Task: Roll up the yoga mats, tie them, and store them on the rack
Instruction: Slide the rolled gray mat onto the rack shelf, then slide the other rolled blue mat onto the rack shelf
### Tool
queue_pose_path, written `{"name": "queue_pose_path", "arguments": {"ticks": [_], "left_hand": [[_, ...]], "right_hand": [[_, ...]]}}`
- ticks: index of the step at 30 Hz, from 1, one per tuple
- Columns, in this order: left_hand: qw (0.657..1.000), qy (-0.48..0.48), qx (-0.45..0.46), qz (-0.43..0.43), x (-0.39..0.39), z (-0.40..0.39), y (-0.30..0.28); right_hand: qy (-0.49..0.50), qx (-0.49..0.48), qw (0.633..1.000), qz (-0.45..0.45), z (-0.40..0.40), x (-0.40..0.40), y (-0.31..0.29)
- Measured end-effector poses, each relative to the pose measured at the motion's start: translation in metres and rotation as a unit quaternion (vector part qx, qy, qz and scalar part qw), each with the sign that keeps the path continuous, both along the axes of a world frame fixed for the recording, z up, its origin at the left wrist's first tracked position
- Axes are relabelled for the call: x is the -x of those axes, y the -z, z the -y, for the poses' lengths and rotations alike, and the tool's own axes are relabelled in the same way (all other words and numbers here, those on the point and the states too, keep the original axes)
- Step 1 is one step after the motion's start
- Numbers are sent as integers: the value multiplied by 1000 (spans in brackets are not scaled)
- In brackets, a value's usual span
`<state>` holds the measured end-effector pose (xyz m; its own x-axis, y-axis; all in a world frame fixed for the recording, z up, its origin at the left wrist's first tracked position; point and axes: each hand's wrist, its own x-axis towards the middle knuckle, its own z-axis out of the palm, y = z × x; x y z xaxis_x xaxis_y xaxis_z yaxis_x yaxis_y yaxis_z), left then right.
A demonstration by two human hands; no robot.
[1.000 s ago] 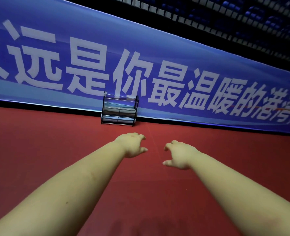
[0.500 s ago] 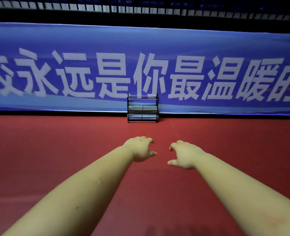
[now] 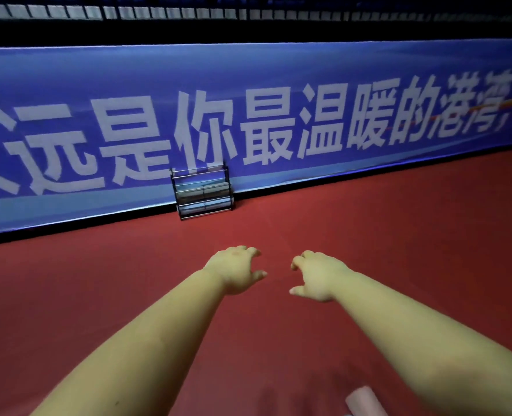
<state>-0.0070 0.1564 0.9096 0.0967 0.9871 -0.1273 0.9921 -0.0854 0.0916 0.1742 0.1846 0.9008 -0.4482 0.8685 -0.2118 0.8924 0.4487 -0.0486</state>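
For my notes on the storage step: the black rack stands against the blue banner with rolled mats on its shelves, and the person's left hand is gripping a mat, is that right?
Not quite. In the head view the left hand grips nothing; like the right hand, it hangs empty above the red floor. The rack does stand against the banner, holding rolled mats.

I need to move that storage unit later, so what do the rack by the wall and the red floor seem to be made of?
The rack looks like thin black metal wire or tube: slim dark bars, open sides, pale rolled mats showing through its tiers. The red floor looks like matte synthetic sports flooring, vinyl or rubber: even colour, seamless, with little glare. Neither can be confirmed from here.
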Motion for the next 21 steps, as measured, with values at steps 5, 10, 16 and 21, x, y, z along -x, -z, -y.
{"name": "queue_pose_path", "arguments": {"ticks": [5, 10, 16, 21], "left_hand": [[997, 78, 12, 4, 0, 4, 35], [993, 118, 21, 19, -14, 3, 58], [981, 195, 18, 10, -65, -2, 79], [971, 238, 24, 0, -129, -18, 128]], "right_hand": [[74, 15, 997, 19, 25, -5, 23], [119, 19, 992, 26, 47, -26, 38], [180, 30, 983, 29, 60, -80, 67], [215, 40, 976, 25, 66, -139, 125]]}}
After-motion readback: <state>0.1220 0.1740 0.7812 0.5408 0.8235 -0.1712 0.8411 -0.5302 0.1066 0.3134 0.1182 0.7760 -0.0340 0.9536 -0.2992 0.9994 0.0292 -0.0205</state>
